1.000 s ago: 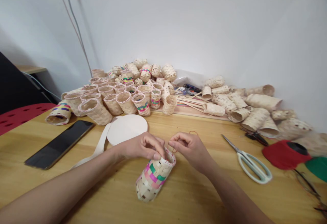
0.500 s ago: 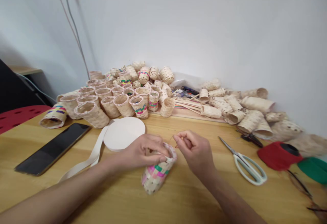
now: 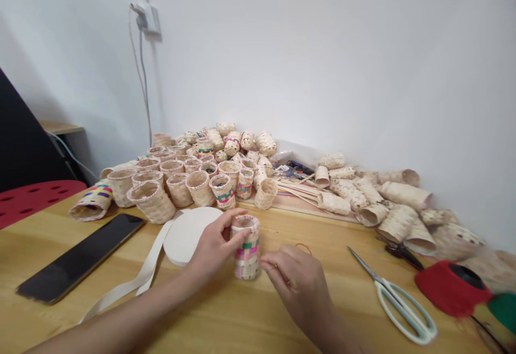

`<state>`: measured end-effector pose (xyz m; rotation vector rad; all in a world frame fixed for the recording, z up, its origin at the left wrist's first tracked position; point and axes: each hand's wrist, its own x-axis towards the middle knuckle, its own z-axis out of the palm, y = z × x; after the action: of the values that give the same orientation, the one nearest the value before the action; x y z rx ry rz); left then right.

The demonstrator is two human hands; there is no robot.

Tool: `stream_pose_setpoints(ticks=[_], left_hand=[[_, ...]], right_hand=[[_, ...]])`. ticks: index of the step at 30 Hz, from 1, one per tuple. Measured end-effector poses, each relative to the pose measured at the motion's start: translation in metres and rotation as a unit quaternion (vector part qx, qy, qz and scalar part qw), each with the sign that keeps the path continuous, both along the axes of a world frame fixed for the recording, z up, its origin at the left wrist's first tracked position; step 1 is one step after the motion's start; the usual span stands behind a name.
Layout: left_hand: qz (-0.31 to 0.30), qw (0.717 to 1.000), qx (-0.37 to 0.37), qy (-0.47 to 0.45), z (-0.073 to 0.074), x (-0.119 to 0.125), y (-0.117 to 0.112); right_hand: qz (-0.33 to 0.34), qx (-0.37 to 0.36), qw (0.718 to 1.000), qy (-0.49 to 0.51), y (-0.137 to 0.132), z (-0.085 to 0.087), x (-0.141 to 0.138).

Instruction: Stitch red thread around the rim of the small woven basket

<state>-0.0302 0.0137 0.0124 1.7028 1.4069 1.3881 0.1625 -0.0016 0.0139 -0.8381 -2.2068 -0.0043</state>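
Note:
A small woven basket (image 3: 248, 254) with pink and green bands and a stitched rim stands upright on the wooden table (image 3: 226, 316). My left hand (image 3: 220, 241) grips it near the rim, thumb in front and fingers at its far left side. Just right of the basket, my right hand (image 3: 296, 276) is closed in a pinch, apart from the basket wall. A thin orange thread (image 3: 304, 247) loops out behind that hand; whether a needle sits in the pinch is hidden by the fingers.
A white ribbon roll (image 3: 187, 241) and a phone (image 3: 80, 257) lie on the left. Scissors (image 3: 393, 295) and a red cap-like item (image 3: 451, 289) are on the right. Several woven baskets (image 3: 151, 202) crowd the back left, unrimmed tubes (image 3: 397, 223) the back right.
The basket has gone from tilted to upright, and my left hand has shifted from its rim opening to its side. My right hand has moved down, away from the rim. The view has tilted up.

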Motion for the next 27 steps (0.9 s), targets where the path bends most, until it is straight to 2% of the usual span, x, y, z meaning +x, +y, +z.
stream_pose_setpoints(ticks=[5, 9, 16, 23, 27], left_hand=[[-0.04, 0.992, -0.071, -0.095, -0.009, 0.0, 0.007], [-0.074, 0.993, -0.043, -0.085, -0.008, 0.0, 0.008], [-0.099, 0.994, 0.012, -0.041, -0.003, 0.001, 0.003], [-0.109, 0.991, 0.073, 0.028, -0.001, 0.005, -0.005], [-0.092, 0.993, 0.061, 0.036, -0.001, 0.006, -0.007]], right_hand=[[0.012, -0.006, 0.998, -0.066, 0.003, -0.006, 0.0], [0.029, -0.003, 0.996, -0.088, 0.002, -0.004, 0.001], [0.005, -0.097, 0.995, 0.028, 0.003, 0.01, 0.006], [0.0, -0.214, 0.975, 0.064, 0.006, 0.002, 0.006], [0.0, -0.202, 0.976, 0.083, 0.009, 0.001, 0.005]])
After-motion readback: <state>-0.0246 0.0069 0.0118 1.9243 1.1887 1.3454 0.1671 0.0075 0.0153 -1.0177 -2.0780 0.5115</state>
